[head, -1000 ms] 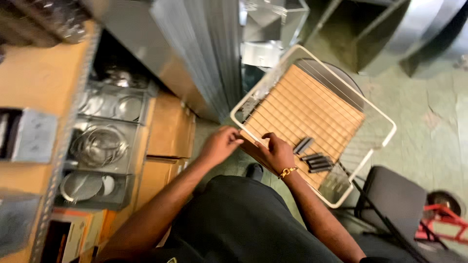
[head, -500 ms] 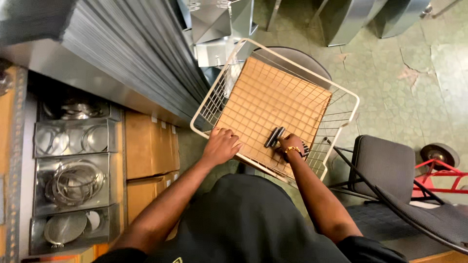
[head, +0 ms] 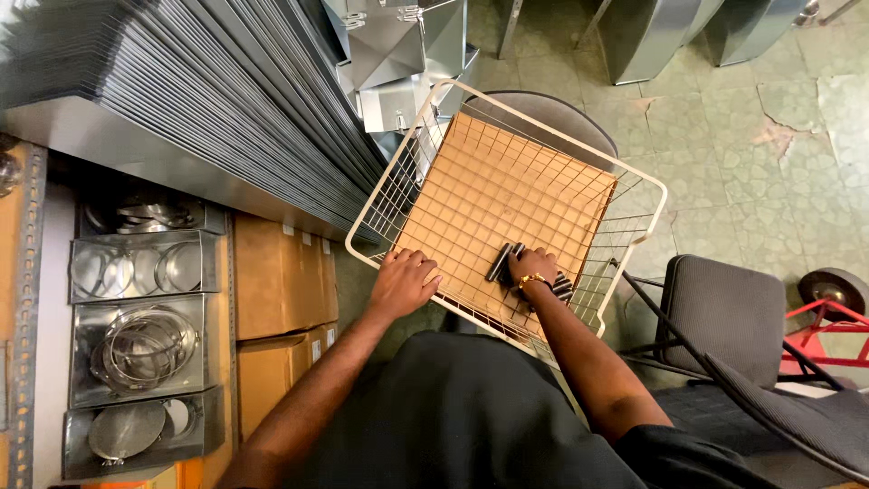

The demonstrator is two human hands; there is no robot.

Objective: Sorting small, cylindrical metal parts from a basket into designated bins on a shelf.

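Center frame: right hand (head: 532, 269) rests curled on dark bars (head: 503, 262) in wire basket (head: 398, 195), their long axes running upper-right; left hand (head: 401, 283) clasps near rim.

Stacked metal sheets (head: 208, 100); cardboard boxes (head: 276, 281); grey chair (head: 724, 312); red trolley (head: 833, 317).

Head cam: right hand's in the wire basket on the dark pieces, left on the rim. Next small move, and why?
Probably close the right hand around the dark pieces and lift them off the cardboard liner. The fingers already rest on them near the wire basket's near edge, and the left hand grips the rim, which should steady the basket.
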